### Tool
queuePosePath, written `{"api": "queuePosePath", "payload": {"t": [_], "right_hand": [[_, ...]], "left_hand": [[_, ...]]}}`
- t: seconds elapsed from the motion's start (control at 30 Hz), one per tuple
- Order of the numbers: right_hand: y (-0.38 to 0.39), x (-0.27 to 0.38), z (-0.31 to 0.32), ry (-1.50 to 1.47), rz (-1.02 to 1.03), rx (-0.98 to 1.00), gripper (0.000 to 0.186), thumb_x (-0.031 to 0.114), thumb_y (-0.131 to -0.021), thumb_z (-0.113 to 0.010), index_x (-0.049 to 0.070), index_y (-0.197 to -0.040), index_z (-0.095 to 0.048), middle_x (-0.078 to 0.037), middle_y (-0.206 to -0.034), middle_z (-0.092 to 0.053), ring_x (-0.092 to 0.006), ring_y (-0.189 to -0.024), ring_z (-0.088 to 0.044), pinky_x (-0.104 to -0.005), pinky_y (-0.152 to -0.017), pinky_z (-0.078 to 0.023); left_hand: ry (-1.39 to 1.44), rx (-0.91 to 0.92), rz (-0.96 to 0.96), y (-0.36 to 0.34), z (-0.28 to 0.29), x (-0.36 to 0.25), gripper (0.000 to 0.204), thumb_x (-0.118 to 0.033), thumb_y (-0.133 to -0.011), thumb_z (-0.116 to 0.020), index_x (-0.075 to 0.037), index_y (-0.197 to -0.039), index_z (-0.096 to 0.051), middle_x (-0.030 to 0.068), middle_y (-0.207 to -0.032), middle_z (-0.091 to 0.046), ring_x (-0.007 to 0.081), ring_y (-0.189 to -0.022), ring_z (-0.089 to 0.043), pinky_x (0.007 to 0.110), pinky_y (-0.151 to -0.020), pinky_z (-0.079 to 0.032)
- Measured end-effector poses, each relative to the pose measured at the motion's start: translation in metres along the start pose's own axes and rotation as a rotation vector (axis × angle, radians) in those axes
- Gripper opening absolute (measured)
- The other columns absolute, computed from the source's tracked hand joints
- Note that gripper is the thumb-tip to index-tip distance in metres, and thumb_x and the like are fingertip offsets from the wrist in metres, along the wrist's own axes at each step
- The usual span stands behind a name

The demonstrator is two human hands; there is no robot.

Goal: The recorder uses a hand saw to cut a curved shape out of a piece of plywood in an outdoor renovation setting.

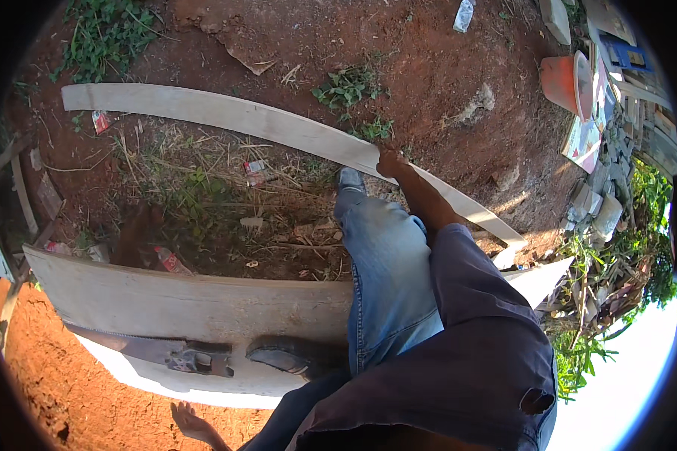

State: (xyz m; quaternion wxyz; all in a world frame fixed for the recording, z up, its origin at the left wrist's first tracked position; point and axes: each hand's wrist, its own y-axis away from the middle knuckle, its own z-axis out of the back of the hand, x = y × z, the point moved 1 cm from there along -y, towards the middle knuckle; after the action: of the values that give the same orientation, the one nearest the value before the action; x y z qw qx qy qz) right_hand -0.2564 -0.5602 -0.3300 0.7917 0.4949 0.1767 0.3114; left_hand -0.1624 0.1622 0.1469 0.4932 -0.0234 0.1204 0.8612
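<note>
My right hand [391, 161] is closed around a long, narrow, pale wooden strip [226, 116], gripping it right of its middle. The strip stretches from the far left to the right over bare ground. At the lower edge, my left hand [192, 423] is held out with fingers apart, holding nothing. Nearer to me lies a wide pale board [301, 297]. A handsaw [139, 346] rests on it, its dark handle towards the middle. One of my shoes [278, 355] is on the board beside the saw handle; my other foot [350, 180] stands close to the strip.
Red-brown soil carries dry stalks, green weeds [346, 86] and red litter [256, 171]. A plastic bottle [171, 261] lies behind the wide board. At the right are an orange bucket [568, 83], heaped rubble [602, 210] and bushes. Another clear bottle [463, 15] lies at the far side.
</note>
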Motion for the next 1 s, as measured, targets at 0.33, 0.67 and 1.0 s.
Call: {"api": "queuePosePath", "payload": {"t": [0.33, 0.67, 1.0], "right_hand": [[-0.027, -0.028, -0.047, 0.606, 0.627, -1.185, 0.028, 0.026, -0.082, -0.061, 0.0, -0.091, -0.066, -0.019, -0.093, -0.063, -0.0236, -0.062, -0.058, -0.0436, -0.052, -0.052], [0.1, 0.032, 0.06, 0.269, 0.523, -0.517, 0.033, 0.022, -0.095, -0.043, 0.004, -0.113, -0.063, -0.024, -0.116, -0.061, -0.037, -0.102, -0.065, -0.0529, -0.075, -0.053], [0.276, 0.067, 0.23, 1.042, 0.719, -1.439, 0.026, 0.014, -0.087, -0.054, -0.002, -0.105, -0.062, -0.026, -0.107, -0.065, -0.0296, -0.088, -0.067, -0.0368, -0.065, -0.056]], "left_hand": [[-0.019, 0.071, -0.204, 0.029, -0.023, -0.028, 0.044, -0.029, -0.1, -0.059, 0.009, -0.122, -0.059, 0.0253, -0.099, -0.071, 0.032, -0.083, -0.073, 0.038, -0.068, -0.063], [0.225, -0.101, -0.396, -0.019, -0.01, -0.095, 0.036, -0.021, -0.103, -0.052, 0.01, -0.121, -0.06, 0.0208, -0.098, -0.07, 0.0279, -0.089, -0.071, 0.036, -0.081, -0.061], [0.365, -0.294, -0.655, -0.085, 0.06, -0.16, 0.035, -0.021, -0.103, -0.055, 0.008, -0.12, -0.062, 0.0231, -0.103, -0.07, 0.0251, -0.089, -0.07, 0.035, -0.081, -0.059]]}}
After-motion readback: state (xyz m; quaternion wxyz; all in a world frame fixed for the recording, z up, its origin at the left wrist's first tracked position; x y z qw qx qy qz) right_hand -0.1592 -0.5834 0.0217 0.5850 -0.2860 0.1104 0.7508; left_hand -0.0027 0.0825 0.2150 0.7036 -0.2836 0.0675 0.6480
